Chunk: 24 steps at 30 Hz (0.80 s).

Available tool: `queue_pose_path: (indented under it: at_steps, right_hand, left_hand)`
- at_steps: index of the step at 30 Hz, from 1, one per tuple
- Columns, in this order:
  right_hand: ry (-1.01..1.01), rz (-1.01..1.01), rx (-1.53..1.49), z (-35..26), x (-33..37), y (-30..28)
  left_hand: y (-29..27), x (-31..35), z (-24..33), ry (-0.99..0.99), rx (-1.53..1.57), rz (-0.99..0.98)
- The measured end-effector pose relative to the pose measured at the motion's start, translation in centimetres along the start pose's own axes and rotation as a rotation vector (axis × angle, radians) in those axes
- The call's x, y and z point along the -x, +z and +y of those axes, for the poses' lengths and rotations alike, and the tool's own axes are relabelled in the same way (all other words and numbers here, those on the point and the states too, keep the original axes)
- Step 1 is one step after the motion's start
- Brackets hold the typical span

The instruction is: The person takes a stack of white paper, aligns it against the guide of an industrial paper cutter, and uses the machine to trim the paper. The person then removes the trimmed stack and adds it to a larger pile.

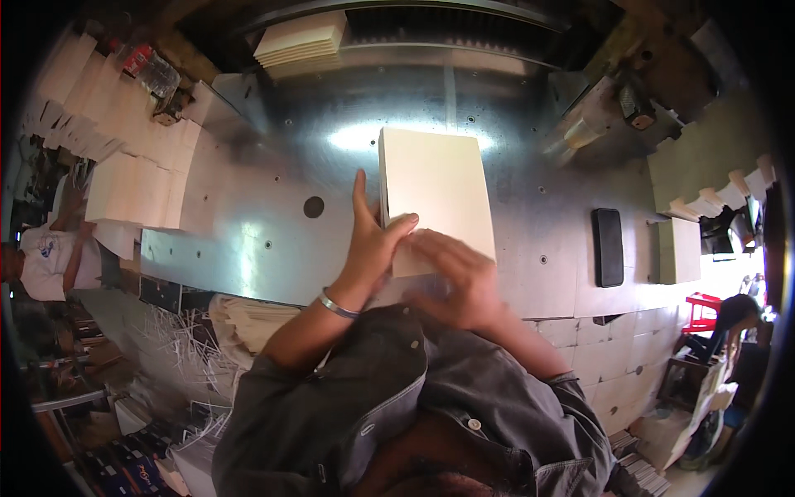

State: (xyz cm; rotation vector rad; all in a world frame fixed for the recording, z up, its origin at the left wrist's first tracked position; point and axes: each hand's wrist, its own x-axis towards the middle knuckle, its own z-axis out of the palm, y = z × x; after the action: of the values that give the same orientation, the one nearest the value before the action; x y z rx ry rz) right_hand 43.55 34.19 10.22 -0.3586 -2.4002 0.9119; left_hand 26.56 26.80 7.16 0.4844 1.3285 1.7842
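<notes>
A thick block of cream paper [439, 190] lies on the metal work table in front of me. It looks like a squared stack or a coverless book; its sheets are too fine to tell apart. At its near left edge is my left hand [374, 247], one finger stretched up beside the block and the thumb over the near left corner. My right hand [464, 282] is at the near edge, its fingers stretched toward the left thumb and slightly blurred. Both hands appear to touch the block. Part of the left hand's fingers is hidden behind the thumb side.
A black phone [608, 247] lies at the right, beside a paper stack [679, 251]. More cream stacks [137, 190] stand at the left, near a plastic bottle [151, 69]. Another stack [301, 39] lies at the back. Paper strips [195, 344] hang below the table's left front edge. A person [58, 253] is at far left.
</notes>
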Motion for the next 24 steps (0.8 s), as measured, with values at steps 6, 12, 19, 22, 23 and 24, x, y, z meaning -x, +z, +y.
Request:
queue_pose_path:
  at_steps: [6, 12, 19, 22, 23, 24]
  right_hand:
    - [0.019, 0.381, 0.130, 2.8, -4.0, -4.4]
    - [0.236, -0.002, -0.644, 7.0, -2.6, -2.9]
    - [0.144, 0.092, -0.809, 7.4, -0.5, -0.3]
    - [0.154, 0.132, -0.907, 5.8, -1.5, 0.7]
    - [0.153, 0.126, -0.902, 5.5, -1.0, 1.1]
    - [0.259, 0.194, -0.948, 5.8, 0.0, 2.0]
  left_hand:
    - [-0.6, 1.2, 9.5, 0.500, -0.728, -0.409]
    - [-1.1, 2.5, 14.3, 0.486, -1.328, -0.686]
    - [-9.0, 4.5, 10.5, 0.385, -0.715, -0.240]
    - [-12.1, 3.9, 1.8, 0.420, -0.411, -0.142]
    - [-10.9, 3.3, 0.3, 0.445, -0.317, -0.111]
    - [-10.1, 3.0, 0.3, 0.451, -0.315, -0.102]
